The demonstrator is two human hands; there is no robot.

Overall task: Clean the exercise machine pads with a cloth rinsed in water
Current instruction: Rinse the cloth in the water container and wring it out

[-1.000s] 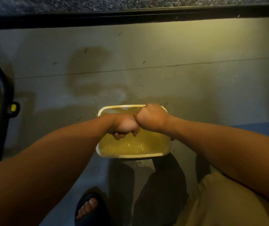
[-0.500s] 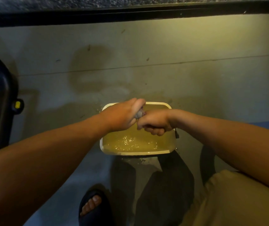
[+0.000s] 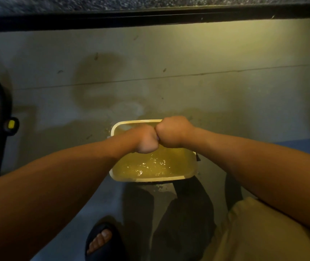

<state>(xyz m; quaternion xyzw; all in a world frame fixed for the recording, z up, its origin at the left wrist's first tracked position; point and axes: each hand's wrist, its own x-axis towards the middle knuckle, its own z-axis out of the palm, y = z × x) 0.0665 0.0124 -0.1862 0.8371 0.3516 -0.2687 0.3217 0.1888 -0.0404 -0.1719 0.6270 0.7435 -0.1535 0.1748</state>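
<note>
Over the water-filled basin (image 3: 151,179), the left hand (image 3: 146,142) and right hand (image 3: 171,131) have rolled back knuckle to knuckle. Both fists are clenched, apparently round the cloth (image 3: 157,137), now barely a sliver. Open floor (image 3: 225,91) lies beyond the basin's far rim.

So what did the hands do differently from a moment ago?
Half a second ago they were twisted opposite ways, with some grey cloth showing between them. Now the left hand and right hand have rolled back knuckles-up, fists touching, and the cloth is almost hidden. Both still grip it above the tub, which has not moved on the floor.
</note>
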